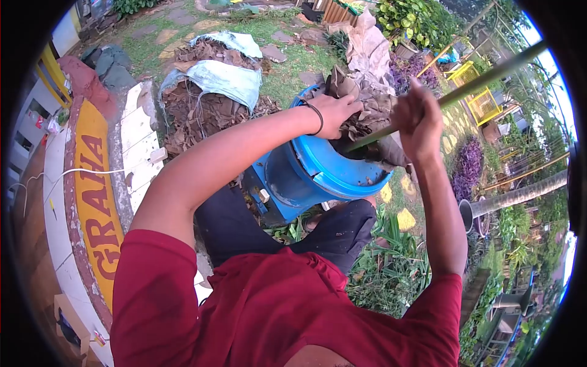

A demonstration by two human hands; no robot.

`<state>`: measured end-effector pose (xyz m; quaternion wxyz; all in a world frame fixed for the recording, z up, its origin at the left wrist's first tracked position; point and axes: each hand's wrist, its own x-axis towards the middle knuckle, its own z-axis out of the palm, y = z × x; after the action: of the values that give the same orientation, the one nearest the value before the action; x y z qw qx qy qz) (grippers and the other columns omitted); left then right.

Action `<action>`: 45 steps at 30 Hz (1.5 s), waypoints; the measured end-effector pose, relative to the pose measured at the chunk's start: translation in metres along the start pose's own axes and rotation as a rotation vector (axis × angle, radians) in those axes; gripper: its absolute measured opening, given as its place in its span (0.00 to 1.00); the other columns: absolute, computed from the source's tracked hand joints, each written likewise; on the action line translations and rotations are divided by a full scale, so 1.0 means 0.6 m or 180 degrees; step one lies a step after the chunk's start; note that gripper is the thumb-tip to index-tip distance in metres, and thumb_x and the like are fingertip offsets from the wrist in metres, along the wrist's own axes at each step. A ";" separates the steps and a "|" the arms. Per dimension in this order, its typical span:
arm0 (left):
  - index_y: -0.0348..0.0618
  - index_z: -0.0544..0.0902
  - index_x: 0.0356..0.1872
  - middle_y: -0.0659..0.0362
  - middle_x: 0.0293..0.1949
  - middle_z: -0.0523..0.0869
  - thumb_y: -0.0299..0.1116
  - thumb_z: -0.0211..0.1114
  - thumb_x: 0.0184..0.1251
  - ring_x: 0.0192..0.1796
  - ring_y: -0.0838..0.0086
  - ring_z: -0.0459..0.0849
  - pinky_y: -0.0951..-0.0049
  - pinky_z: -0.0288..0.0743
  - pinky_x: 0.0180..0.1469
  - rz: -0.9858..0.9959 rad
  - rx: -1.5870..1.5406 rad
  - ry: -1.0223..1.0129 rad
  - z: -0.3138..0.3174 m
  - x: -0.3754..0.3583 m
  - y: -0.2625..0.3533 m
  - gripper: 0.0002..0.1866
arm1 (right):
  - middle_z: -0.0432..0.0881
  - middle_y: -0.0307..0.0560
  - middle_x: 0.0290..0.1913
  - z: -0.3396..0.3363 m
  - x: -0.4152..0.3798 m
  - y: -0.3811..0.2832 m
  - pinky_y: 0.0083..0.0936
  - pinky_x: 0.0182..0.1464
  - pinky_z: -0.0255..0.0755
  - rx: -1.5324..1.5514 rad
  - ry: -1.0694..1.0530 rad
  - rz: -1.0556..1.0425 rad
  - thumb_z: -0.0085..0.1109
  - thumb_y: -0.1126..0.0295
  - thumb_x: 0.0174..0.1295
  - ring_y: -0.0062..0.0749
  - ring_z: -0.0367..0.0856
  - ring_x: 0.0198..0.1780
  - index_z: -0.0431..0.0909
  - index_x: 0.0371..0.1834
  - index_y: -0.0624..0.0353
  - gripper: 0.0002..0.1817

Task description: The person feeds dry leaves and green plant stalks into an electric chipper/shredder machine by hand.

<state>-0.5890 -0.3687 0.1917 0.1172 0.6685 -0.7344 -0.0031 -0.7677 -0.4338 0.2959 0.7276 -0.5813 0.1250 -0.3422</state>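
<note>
My left hand (335, 116), with a black band at the wrist, is at the mouth of a blue plastic drum-like hopper (293, 174). Its fingers curl onto brown dry leaves (367, 110) heaped in the opening; some fingertips are hidden among them. My right hand (419, 122) is wrapped round a long green stick (477, 88). The stick slants down from the upper right, and its lower end goes into the leaves inside the hopper. Large pale leaves stand up out of the far side of the heap.
Left of the hopper lie torn pale-blue sacks (223, 79) stuffed with dry leaves. A low wall with a yellow painted panel (98, 202) runs along the left, crossed by a white cable (92, 170). Green plants (391, 269) grow at right. A yellow bench (477, 92) stands farther back.
</note>
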 end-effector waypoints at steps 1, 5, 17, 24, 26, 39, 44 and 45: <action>0.48 0.61 0.73 0.49 0.66 0.70 0.37 0.73 0.53 0.53 0.50 0.85 0.50 0.78 0.55 0.0020 0.0012 -0.0116 -0.005 0.000 0.002 0.45 | 0.52 0.27 0.11 0.016 -0.004 -0.052 0.21 0.17 0.42 -0.0035 -0.0113 -0.0573 0.57 0.56 0.70 0.17 0.47 0.12 0.55 0.11 0.41 0.29; 0.48 0.60 0.74 0.49 0.66 0.70 0.36 0.73 0.53 0.53 0.49 0.85 0.51 0.79 0.54 0.0074 0.0043 -0.0159 -0.001 0.005 -0.001 0.46 | 0.50 0.27 0.12 0.038 -0.037 -0.202 0.18 0.15 0.44 -0.0214 -0.0860 -0.0986 0.48 0.58 0.76 0.14 0.45 0.12 0.59 0.14 0.44 0.27; 0.52 0.60 0.75 0.49 0.68 0.69 0.36 0.71 0.56 0.59 0.50 0.83 0.52 0.77 0.60 -0.0041 0.0063 -0.0593 -0.020 0.003 0.021 0.44 | 0.56 0.28 0.16 0.075 -0.010 -0.285 0.15 0.23 0.47 -0.0915 0.1065 -0.1887 0.50 0.64 0.74 0.15 0.50 0.17 0.62 0.18 0.48 0.22; 0.49 0.81 0.60 0.51 0.59 0.78 0.41 0.69 0.60 0.62 0.54 0.79 0.59 0.72 0.65 0.0231 -0.0471 -0.0745 -0.059 -0.008 -0.010 0.25 | 0.51 0.26 0.13 0.007 0.044 -0.201 0.20 0.19 0.40 -0.0693 0.0148 -0.1030 0.54 0.60 0.74 0.14 0.45 0.14 0.55 0.12 0.42 0.29; 0.49 0.83 0.57 0.50 0.56 0.80 0.42 0.68 0.61 0.62 0.55 0.79 0.60 0.72 0.66 0.0183 -0.0776 -0.0676 -0.062 -0.011 -0.018 0.22 | 0.51 0.26 0.12 0.013 0.036 -0.219 0.20 0.18 0.40 -0.0684 0.0310 -0.1039 0.56 0.60 0.73 0.14 0.44 0.14 0.56 0.12 0.42 0.29; 0.49 0.87 0.54 0.56 0.58 0.82 0.44 0.66 0.62 0.61 0.58 0.81 0.58 0.74 0.64 -0.0056 -0.0049 -0.0883 -0.048 -0.020 0.006 0.21 | 0.51 0.26 0.14 0.002 0.056 -0.138 0.23 0.20 0.43 -0.0430 0.0359 -0.0537 0.58 0.62 0.70 0.17 0.46 0.16 0.56 0.17 0.42 0.24; 0.48 0.88 0.51 0.51 0.53 0.85 0.40 0.63 0.65 0.55 0.56 0.84 0.59 0.76 0.61 -0.0100 -0.1049 -0.0773 -0.071 -0.034 -0.036 0.17 | 0.53 0.29 0.14 0.005 0.009 0.086 0.24 0.17 0.44 -0.0746 0.0361 0.0541 0.57 0.57 0.70 0.20 0.51 0.12 0.59 0.19 0.43 0.22; 0.48 0.89 0.50 0.50 0.52 0.86 0.39 0.62 0.66 0.54 0.55 0.85 0.59 0.77 0.60 -0.0254 -0.1096 -0.0847 -0.076 -0.038 -0.035 0.16 | 0.53 0.28 0.13 0.005 0.007 0.057 0.23 0.17 0.43 -0.0225 0.0307 0.0410 0.57 0.57 0.71 0.19 0.48 0.12 0.58 0.17 0.43 0.25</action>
<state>-0.5584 -0.3416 0.2289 0.1314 0.6609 -0.7050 -0.2214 -0.7508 -0.4307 0.2657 0.7202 -0.5802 0.2091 -0.3177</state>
